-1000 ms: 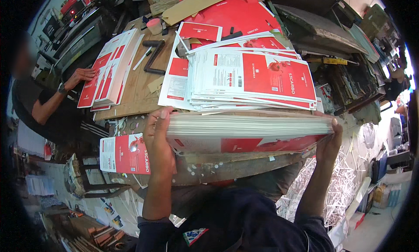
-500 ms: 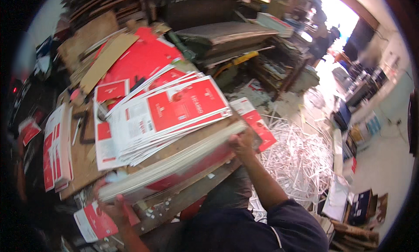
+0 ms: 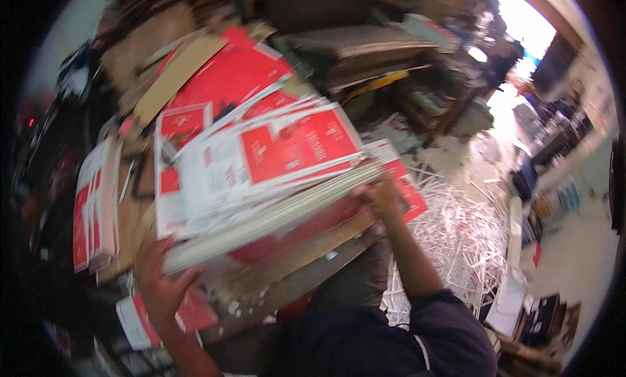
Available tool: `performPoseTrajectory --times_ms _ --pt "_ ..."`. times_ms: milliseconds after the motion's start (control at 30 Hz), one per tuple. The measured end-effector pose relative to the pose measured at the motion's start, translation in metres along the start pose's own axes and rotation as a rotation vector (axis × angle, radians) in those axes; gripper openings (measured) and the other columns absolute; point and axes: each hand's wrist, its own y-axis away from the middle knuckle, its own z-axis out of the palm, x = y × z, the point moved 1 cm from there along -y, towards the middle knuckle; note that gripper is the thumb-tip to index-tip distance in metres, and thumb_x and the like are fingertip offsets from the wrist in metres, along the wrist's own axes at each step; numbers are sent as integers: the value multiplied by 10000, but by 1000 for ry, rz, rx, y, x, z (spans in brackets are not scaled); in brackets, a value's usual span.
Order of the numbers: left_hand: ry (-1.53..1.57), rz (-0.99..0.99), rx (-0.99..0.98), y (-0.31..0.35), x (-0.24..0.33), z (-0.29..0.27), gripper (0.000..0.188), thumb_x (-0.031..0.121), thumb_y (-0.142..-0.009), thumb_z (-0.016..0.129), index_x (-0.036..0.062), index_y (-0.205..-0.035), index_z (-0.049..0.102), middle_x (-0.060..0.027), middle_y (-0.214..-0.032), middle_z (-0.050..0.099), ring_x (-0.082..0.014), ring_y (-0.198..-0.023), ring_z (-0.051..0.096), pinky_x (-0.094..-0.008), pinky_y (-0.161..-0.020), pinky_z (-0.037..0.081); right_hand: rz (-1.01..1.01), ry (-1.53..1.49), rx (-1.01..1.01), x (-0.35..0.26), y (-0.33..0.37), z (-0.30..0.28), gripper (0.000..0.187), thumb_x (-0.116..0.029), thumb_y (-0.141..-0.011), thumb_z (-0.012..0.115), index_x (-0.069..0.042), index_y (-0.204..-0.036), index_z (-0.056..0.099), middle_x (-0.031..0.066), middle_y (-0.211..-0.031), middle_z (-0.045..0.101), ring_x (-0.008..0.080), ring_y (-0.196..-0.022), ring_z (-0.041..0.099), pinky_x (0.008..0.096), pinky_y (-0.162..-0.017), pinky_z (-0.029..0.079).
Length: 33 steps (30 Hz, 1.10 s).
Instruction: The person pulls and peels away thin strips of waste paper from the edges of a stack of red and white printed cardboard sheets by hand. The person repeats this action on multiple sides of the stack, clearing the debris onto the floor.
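Note:
A thick stack of printed sheets (image 3: 277, 222), red and white with pale edges on top, stands on its long side near the front of the wooden table. My left hand (image 3: 160, 282) grips its left end, thumb on the near face and fingers behind. At the right end my right hand (image 3: 380, 196) is closed round the stack, its far fingers hidden. Just beyond lies a fanned pile of loose red and white printed sheets (image 3: 297, 145), which the stack partly covers. Motion blurs the stack.
Another sheet stack (image 3: 96, 211) stands at the table's left, beside a dark metal handle (image 3: 145, 175). Red sheets (image 3: 228, 83) and a cardboard strip (image 3: 179, 77) lie farther back. Shredded paper strips (image 3: 450, 240) cover the floor at right. A printed sheet (image 3: 179, 318) sits below the table's front edge.
The stack has risen and moved away from me, now overlapping the loose pile's near edge. My left hand has moved up with it. The whole view has shifted slightly.

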Motion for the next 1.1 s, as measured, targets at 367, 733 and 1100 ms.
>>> performPoseTrajectory --times_ms 367,733,1100 --pt "-251 247 -191 -37 84 52 614 400 -807 752 71 -1297 583 -98 -1048 632 -271 -999 601 -440 -944 412 -915 847 183 -92 35 38 749 -338 -601 946 -92 -1226 613 117 -1274 577 282 -1175 545 449 -979 461" --pt "-241 255 -140 -39 78 56 670 391 -785 769 78 -1338 555 -79 -999 597 -249 -899 571 -396 -794 411 -1068 907 -23 -93 42 101 416 -143 -719 832 -133 -1123 735 14 -1108 645 239 -1057 551 436 -1010 425" --pt "-277 226 -183 -40 81 57 796 371 -772 782 74 -1443 474 -83 -1011 581 -249 -877 557 -404 -780 406 -1018 935 -196 -114 33 101 304 -63 -698 763 -87 -981 654 53 -949 603 257 -901 584 391 -792 426"
